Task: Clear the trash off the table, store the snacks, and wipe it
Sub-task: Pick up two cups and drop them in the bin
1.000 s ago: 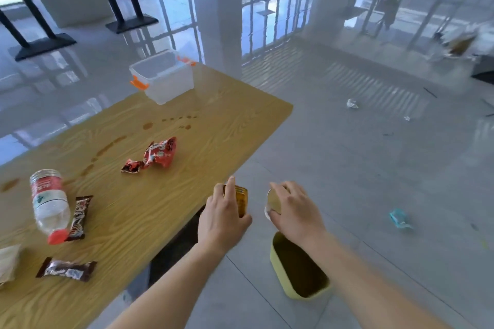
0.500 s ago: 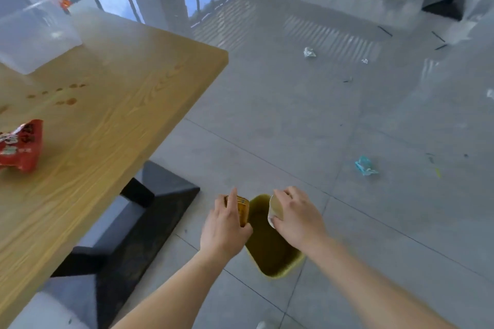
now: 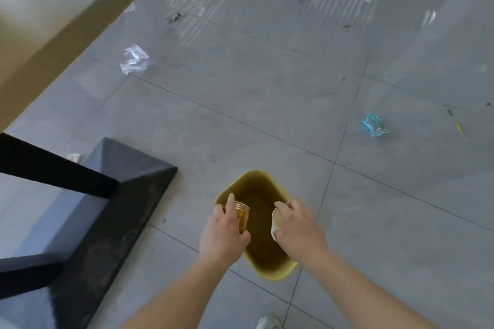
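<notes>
From the head view we see our left hand (image 3: 223, 235) closed around an amber plastic cup (image 3: 242, 218) and our right hand (image 3: 299, 230) closed around a white paper cup (image 3: 276, 223), both held over the open mouth of the yellow bin (image 3: 278, 271) standing on the grey tiled floor (image 3: 267, 104). The wooden counter (image 3: 61, 21) edge runs along the upper left with its black base (image 3: 115, 211) below, and clear wrappers (image 3: 135, 59) and a blue wrapper (image 3: 374, 125) lie scattered on the floor, well apart from the bin.
</notes>
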A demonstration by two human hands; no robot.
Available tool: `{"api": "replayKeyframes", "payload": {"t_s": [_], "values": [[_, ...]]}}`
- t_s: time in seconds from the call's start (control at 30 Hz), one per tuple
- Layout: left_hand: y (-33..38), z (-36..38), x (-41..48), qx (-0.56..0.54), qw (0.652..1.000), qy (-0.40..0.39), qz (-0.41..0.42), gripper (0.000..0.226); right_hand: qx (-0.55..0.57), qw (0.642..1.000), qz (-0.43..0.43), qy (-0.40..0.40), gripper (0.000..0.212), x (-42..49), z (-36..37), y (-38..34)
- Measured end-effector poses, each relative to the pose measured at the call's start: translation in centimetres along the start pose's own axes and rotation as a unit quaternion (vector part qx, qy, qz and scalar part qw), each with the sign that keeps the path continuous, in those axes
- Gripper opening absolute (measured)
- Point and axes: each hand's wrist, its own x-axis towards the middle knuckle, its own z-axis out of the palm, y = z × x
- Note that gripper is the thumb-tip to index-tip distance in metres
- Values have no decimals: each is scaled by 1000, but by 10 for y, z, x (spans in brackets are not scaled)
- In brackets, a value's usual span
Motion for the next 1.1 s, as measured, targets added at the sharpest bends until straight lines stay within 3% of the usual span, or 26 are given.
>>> {"api": "replayKeyframes", "payload": {"t_s": [0.43,0.8,1.1], "values": [[1,85,66,44,999,-12,22,90,-31,999,-18,-15,59,54,77,42],[-8,105,71,121,991,-26,50,89,-32,999,-34,-10,70,68,116,48],[-35,93,59,233,956,31,176,74,-75,995,-69,12,71,57,114,51]]}}
